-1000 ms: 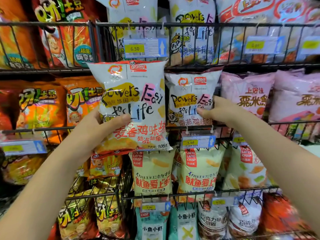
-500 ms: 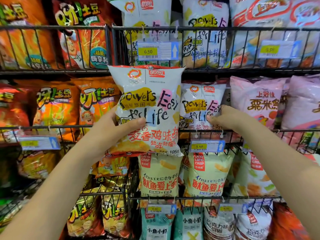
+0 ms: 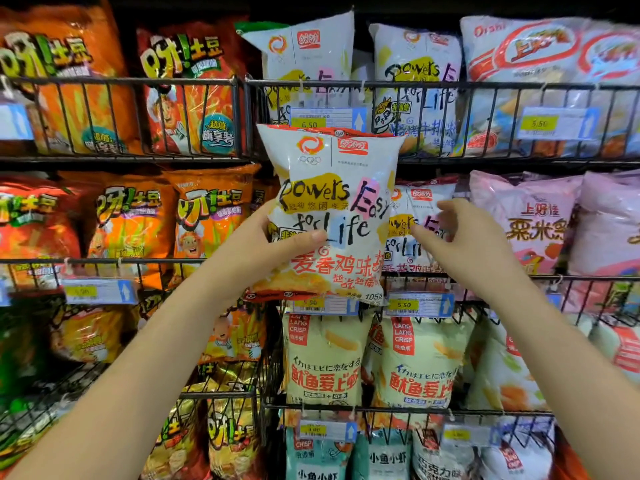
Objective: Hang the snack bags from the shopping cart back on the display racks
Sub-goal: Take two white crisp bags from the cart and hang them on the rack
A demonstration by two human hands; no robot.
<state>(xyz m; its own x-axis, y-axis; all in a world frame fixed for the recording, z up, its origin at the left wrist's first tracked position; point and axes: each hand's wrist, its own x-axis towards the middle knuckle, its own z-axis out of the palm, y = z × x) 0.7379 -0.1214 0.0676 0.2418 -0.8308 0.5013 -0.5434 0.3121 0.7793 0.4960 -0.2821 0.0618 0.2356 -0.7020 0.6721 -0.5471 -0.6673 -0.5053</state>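
Black wire display racks point(image 3: 138, 80) fill the whole view, tier above tier, each packed with upright snack bags behind low railings. Orange potato-stick bags point(image 3: 207, 216) crowd the left half. Pink bags point(image 3: 530, 223) stand at the right of the middle tier, and pale green squid-crisp bags point(image 3: 325, 362) sit in the tier below. A blue-edged 6.50 price tag point(image 3: 325, 118) hangs on the upper rail, and a 5.50 price tag point(image 3: 417, 304) hangs on the middle one.

The left hand point(image 3: 277, 244) grips the white snack bag point(image 3: 332, 202) and holds it upright in front of the middle tier, near the centre of the scene. The thumb lies across the printed front and the fingers wrap behind the bag's left edge. The top of the bag covers the lower part of the 6.50 price tag, and its bottom edge overlaps the middle rail, so it is on the near side of the railing rather than behind it.

The right hand point(image 3: 460, 244) is just right of that bag and has hold of nothing. Its fingers are spread and loosely bent, with the thumb pointing toward the bag's right edge. It is in front of a matching white bag point(image 3: 420, 202) that stands in the middle tier behind the rail. Whether the fingertips touch that shelved bag cannot be told.
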